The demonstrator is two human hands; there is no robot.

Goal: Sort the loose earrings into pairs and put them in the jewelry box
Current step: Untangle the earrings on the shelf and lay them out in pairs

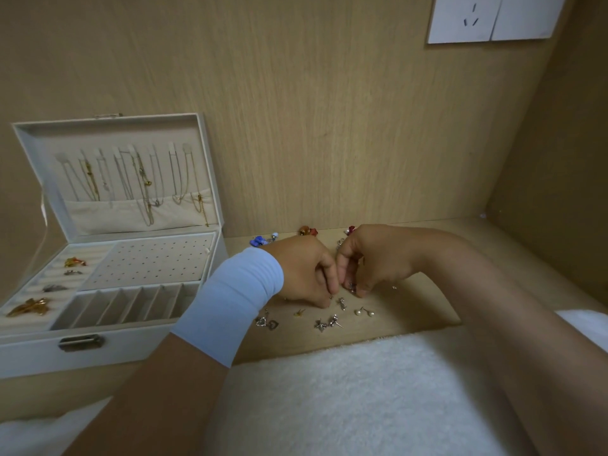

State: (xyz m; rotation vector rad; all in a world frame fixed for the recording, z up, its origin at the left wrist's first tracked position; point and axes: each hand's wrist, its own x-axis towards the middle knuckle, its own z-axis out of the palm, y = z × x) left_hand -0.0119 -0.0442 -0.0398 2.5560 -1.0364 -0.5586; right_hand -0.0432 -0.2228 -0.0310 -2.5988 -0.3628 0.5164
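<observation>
Our left hand pinches a tiny stud; at its three o'clock, our right hand pinches a silver earring.

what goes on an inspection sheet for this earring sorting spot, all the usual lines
surface: wooden shelf, earrings spread across it
job's things: jewelry box open at left, its stud board empty; loose earrings scattered around the hands, pearl pair near the front
clutter: white towel along the near edge; brooches in the box's left slots
grippers: left hand pinches a small stud; right hand pinches a silver earring
cables: nothing seen
surroundings: wood-panel wall, wall socket upper right
</observation>
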